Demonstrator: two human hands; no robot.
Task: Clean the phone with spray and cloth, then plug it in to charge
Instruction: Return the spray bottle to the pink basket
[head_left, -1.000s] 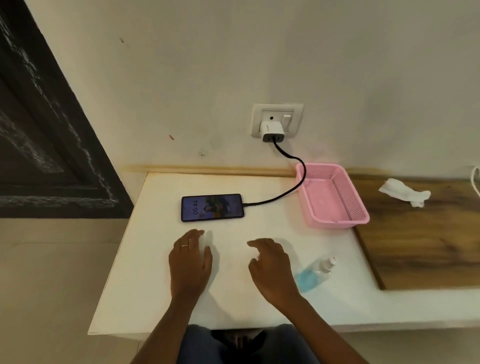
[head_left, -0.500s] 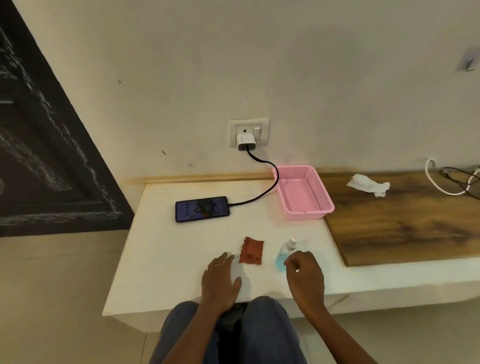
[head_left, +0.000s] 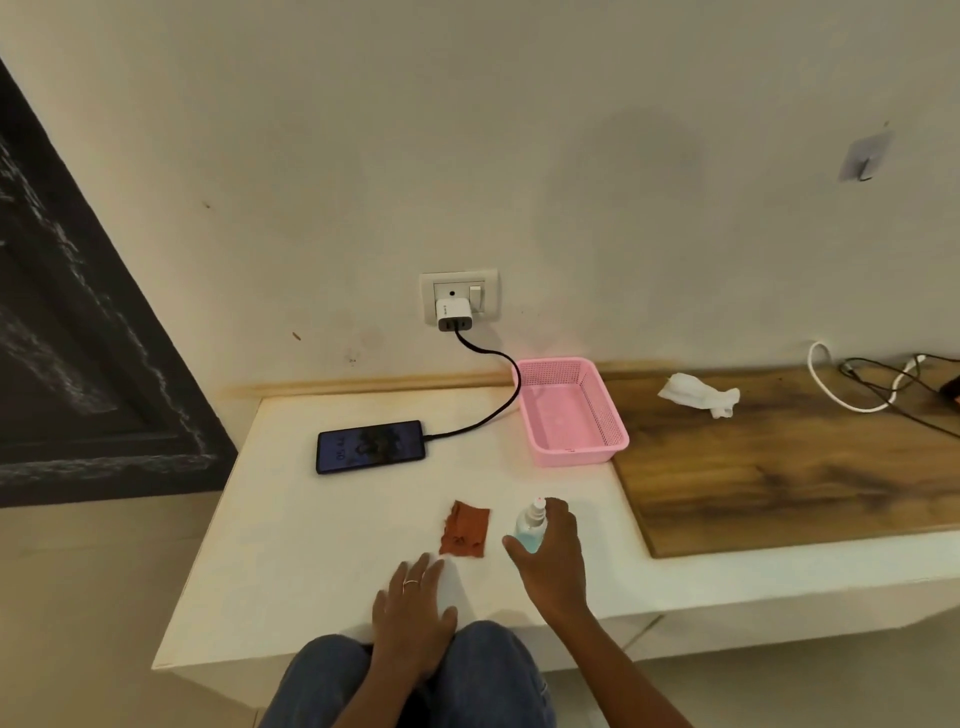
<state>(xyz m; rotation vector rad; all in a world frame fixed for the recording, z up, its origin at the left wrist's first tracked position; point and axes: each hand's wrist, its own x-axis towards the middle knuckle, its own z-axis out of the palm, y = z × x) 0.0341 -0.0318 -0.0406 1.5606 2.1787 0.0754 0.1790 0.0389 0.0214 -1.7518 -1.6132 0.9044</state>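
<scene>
Two hands near table (head_left: 311, 571) edge; right fingers (head_left: 563, 519) wrap spray bottle (head_left: 531, 525); left fingers (head_left: 421, 577) flat.

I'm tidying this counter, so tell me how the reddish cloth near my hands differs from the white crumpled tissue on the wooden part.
The reddish cloth is rust-brown and lies nearly flat; the white tissue is crumpled into a lump. The reddish cloth sits on the white counter close to the left hand, while the white tissue lies far back on the wooden board, out past the pink basket. Neither is being held.
</scene>
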